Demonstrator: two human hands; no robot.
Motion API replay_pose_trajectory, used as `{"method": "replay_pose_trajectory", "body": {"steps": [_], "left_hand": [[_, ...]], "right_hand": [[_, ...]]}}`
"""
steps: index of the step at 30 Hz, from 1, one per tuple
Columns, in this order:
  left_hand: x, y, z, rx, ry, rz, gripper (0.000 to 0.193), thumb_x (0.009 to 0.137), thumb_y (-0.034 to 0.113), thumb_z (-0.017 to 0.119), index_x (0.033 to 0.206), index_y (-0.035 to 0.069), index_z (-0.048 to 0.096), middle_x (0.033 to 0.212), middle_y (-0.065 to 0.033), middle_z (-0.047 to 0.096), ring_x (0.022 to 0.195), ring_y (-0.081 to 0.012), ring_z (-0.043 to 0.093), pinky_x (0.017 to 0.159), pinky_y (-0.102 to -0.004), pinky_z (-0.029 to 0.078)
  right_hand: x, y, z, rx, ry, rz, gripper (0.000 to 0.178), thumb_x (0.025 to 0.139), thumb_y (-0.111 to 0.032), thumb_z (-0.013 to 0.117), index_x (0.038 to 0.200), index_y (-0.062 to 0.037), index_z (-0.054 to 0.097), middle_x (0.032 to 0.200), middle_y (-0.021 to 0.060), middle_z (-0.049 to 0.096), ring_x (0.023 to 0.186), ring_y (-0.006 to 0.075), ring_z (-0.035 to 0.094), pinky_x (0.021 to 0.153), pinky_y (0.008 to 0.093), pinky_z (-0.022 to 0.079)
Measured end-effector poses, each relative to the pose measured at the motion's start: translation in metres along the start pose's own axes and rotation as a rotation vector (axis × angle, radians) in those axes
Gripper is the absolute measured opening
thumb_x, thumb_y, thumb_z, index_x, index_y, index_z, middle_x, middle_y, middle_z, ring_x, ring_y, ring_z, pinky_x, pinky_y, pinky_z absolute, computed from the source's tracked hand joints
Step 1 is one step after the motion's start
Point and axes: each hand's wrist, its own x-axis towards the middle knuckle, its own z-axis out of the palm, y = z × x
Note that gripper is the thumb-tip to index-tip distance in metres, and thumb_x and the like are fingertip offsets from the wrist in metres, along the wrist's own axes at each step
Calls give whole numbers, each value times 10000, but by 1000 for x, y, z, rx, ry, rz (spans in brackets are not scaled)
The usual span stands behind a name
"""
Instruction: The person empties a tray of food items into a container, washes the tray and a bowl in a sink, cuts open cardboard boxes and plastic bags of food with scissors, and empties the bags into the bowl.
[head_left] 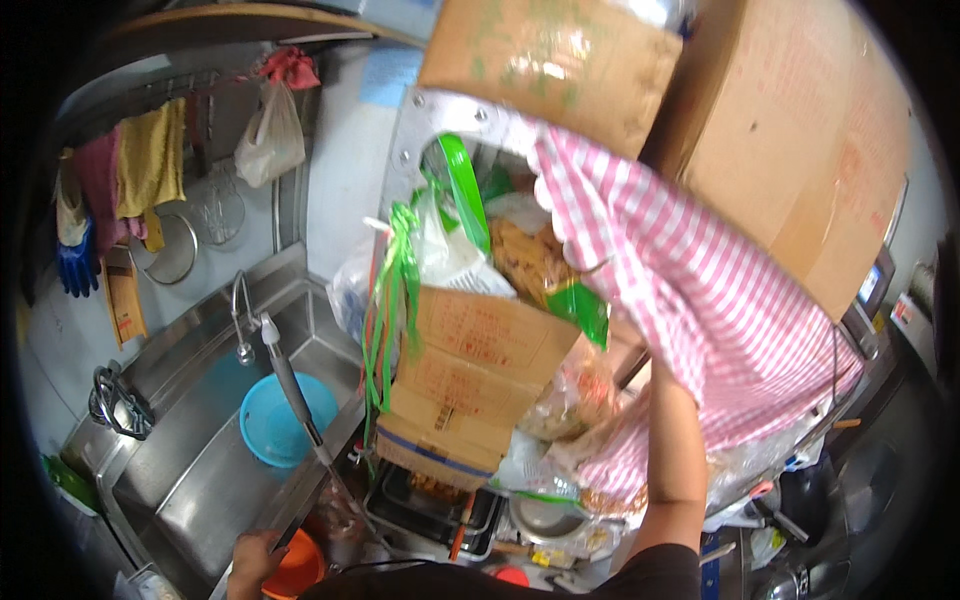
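Pink checked, scalloped cloth (pixel 740 325) hides the right hand, grip unclear there and at the left hand (pixel 254 562).

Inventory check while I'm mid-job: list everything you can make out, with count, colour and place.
Checked cloth: 1, pink and white, right of centre
Large boxes: 2, brown, top centre and upper right
Folded cardboard: 1, brown, centre
Green ribbons: several, beside the cardboard
Sink: 1, steel, left
Basin: 1, light blue, in the sink
Orange container: 1, lower left
Yellow cloth: 1, hanging upper left
Glove: 1, blue, hanging far left
Smaller clutter: too tangled to count
Left hand: 1, bare, by the sink's edge
Right forearm: 1, bare, dark sleeve; hand hidden by the checked cloth
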Motion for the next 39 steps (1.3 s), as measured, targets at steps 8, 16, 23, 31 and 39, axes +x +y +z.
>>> {"method": "replay_pose_trajectory", "body": {"steps": [8,16,23,31,39], "left_hand": [[2,4,-30,20,-32,-35,416,736,381,696,1063,124,672,1044,-136,661,975,-326,616,858,-426,474],[-11,-32,-32,-40,-1,46,424,754,373,678,1097,123,655,1039,-140,661,975,-327,617,857,-427,476],[-16,-43,-17,6,63,54,413,727,362,713,1038,93,669,983,-140,673,925,-333,629,831,-430,483],[-15,-46,-11,-40,33,164,368,735,352,703,1001,101,667,937,-145,668,885,-348,628,787,-442,491],[-15,-15,-27,5,35,246,241,748,238,651,913,64,656,863,-141,660,816,-357,623,705,-455,494]], "right_hand": [[27,-91,31,-216,-570,-183,1001,695,-453,730,1432,12,237,1445,205,324,1335,316,317,1088,375,279],[32,-121,62,-379,-1038,-162,1105,632,-502,762,1442,7,209,1455,207,305,1350,319,293,1099,377,266],[15,-130,84,-416,-1136,-130,1196,578,-544,791,1452,3,185,1463,209,289,1364,322,271,1109,380,254],[3,-118,81,-329,-1043,-17,1233,550,-541,796,1464,-10,161,1484,205,258,1381,322,242,1132,374,215],[0,-100,90,-120,-932,-65,1130,573,-366,841,1434,24,221,1409,213,357,1310,305,351,1072,356,312]]}}
